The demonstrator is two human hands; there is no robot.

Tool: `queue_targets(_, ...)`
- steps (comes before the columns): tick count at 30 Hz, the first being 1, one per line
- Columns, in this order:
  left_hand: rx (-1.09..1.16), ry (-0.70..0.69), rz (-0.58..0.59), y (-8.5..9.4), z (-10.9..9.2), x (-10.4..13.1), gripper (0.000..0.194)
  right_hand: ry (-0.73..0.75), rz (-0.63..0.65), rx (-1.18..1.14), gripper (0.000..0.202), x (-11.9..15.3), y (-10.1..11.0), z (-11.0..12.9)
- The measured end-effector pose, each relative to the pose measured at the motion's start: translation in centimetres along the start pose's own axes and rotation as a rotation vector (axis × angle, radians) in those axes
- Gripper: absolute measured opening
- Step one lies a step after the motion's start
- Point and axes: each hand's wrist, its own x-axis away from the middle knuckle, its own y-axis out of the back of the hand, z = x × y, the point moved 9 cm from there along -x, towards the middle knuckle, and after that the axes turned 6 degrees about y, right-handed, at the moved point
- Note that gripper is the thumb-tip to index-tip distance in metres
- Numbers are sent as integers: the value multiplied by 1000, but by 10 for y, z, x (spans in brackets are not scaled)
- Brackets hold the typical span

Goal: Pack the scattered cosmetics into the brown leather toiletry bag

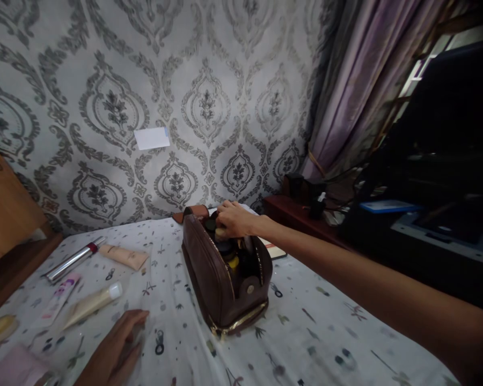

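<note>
A brown toiletry bag (209, 279) with gold zips stands unzipped on the patterned sheet (306, 332). Dark round lids and a yellow-banded container (233, 262) show inside it. Over the bag's far end is my right hand (234, 219), its fingers curled down at the opening; whatever they grip is hidden. My left hand (118, 343) rests on the sheet at the lower left, fingers extended and holding nothing. Near it lies a cream tube with a white cap (92, 304). Beyond are a peach tube (124, 257), a white and pink tube (58, 299) and a silver cylinder (72, 261).
A yellowish round item (0, 327) and a pink item (18, 367) sit at the left edge. Behind stands the patterned wall (207, 102) with a white card (152, 138). A dark red ledge (298, 214) with cables and small bottles borders the right.
</note>
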Motion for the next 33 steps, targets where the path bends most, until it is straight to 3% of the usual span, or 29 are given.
queue_targets(7,5,-34,-48,2,-8,1,39,-7,2,-10,27,2,6,-5)
queue_targets(11,-7,-16,-38,-1,-7,2,37,-24,-140,-52,22,10,29,7)
queue_targets(14,-12,-14,-33,-4,-5,3,37,42,-365,-146,15,25,53,42)
queue_targets(17,-3,-26,-49,-5,-5,4,37,265,-535,-232,18,42,62,105)
queue_targets(19,5,-40,-74,-3,-6,4,36,436,-559,-266,18,50,52,152)
queue_targets(22,31,-63,-100,-2,-7,3,36,601,-519,-322,15,49,23,212)
queue_targets(25,61,-80,-130,0,-5,2,31,644,-482,-496,10,33,-10,249)
queue_targets(27,70,-76,-164,2,-4,1,28,551,-515,-725,18,16,-27,254)
queue_targets(30,83,-68,-166,4,-11,-1,31,218,-601,-1113,22,-15,-58,237)
queue_targets(32,68,-92,-142,4,-20,-2,32,9,-582,-1308,20,-34,-84,229)
queue_targets(33,53,-95,-143,5,-22,-3,34,-27,-567,-1344,20,-43,-92,230)
